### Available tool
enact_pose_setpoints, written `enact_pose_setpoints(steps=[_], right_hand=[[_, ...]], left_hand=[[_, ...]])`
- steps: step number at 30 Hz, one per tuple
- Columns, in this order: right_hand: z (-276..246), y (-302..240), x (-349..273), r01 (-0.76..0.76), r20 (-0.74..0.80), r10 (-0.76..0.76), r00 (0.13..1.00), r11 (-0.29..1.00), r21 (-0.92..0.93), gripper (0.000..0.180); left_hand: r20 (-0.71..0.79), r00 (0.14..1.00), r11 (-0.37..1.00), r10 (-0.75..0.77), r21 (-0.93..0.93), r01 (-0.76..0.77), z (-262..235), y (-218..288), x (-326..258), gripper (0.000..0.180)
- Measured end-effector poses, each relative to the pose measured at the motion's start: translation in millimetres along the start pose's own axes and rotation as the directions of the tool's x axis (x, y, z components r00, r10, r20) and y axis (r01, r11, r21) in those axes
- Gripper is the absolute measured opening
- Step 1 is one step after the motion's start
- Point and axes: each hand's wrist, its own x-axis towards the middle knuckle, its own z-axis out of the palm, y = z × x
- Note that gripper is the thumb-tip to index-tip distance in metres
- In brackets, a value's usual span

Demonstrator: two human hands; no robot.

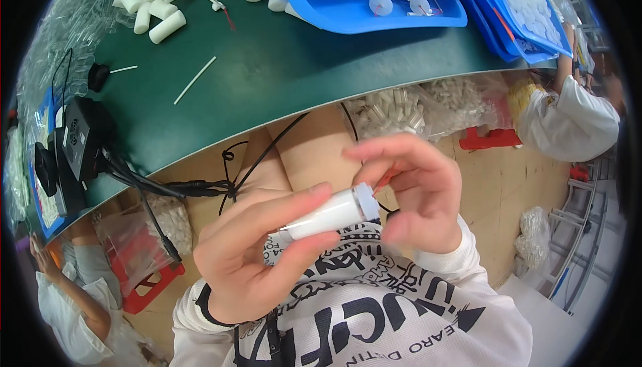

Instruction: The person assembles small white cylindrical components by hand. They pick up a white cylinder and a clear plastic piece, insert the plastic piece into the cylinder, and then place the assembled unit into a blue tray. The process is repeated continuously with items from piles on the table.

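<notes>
Readable lettering stands only on the white, textured, long-sleeved cloth shirt (374, 313) of the wearer, printed in black. Taking the clear cylindrical tube with a white filling and pale cap (328, 214) as landmark, the largest, heavy block letters run across the chest below it. Smaller capitals and looser, hand-drawn-looking letters crowd directly beneath the tube, which partly covers them. More of this mixed lettering curves away to the tube's right, while a line of thinner, spaced capitals slants along the cloth to its lower right.
</notes>
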Motion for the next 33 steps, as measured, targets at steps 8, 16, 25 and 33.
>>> enact_pose_setpoints(steps=[8,16,25,33], right_hand=[[-4,-6,-1,-0.096,0.074,0.09,0.993,0.993,0.069,0.02],[-14,-10,9,-0.214,0.161,0.206,0.965,0.976,0.037,0.02],[-22,-6,13,-0.001,0.283,0.073,0.956,0.969,-0.246,0.024],[3,6,-8,-0.044,-0.127,0.052,0.99,0.997,0.065,0.026]], left_hand=[[0.065,0.983,0.973,0.171,0.147,-0.179,-4,-5,2,0.035],[0.079,0.957,0.914,0.28,0.282,-0.291,0,-6,1,0.036],[0.151,0.93,0.87,0.336,0.328,-0.368,-4,-18,0,0.037],[0.133,0.895,0.789,0.426,0.43,-0.439,-2,-11,-1,0.037]])
